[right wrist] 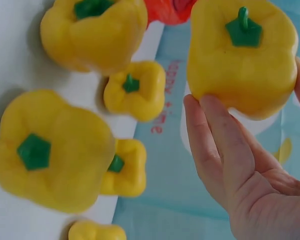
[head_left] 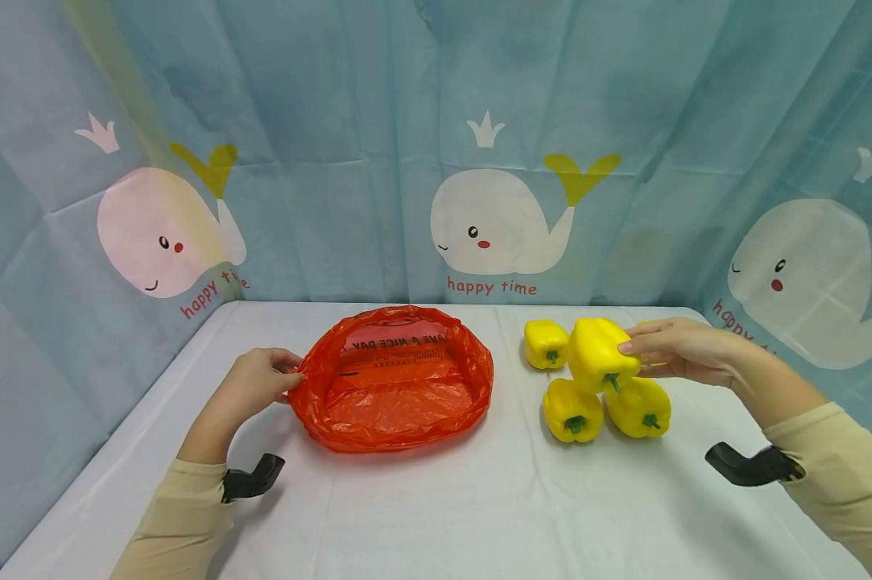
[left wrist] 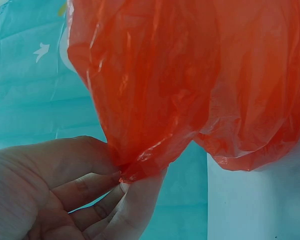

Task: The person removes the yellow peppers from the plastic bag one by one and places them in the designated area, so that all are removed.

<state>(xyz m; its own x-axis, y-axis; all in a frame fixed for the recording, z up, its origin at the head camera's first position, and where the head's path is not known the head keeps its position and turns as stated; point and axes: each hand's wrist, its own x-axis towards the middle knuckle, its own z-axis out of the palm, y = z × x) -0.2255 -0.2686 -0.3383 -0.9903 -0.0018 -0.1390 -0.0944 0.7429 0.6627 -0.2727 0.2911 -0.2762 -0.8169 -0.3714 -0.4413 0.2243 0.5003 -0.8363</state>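
Note:
A red plastic bag (head_left: pixel 399 395) lies on the white table with its wide mouth facing up. My left hand (head_left: pixel 258 383) pinches the left side of its rim; the left wrist view shows thumb and fingers on the gathered film (left wrist: pixel 144 155). In my right hand (head_left: pixel 685 350) is a yellow bell pepper (head_left: pixel 598 354) with a green stem, lifted above the others. The right wrist view shows this held pepper (right wrist: pixel 242 65) between thumb and fingers. Below and around it sit more yellow peppers: one at front left (head_left: pixel 573 412), one at front right (head_left: pixel 638 408) and one behind (head_left: pixel 546 344).
A pale blue curtain (head_left: pixel 378 161) printed with whales hangs behind and beside the white table (head_left: pixel 436 515). Another yellow pepper (head_left: pixel 649 324) is mostly hidden behind my right hand. Black wrist mounts (head_left: pixel 754 465) stick out from both sleeves.

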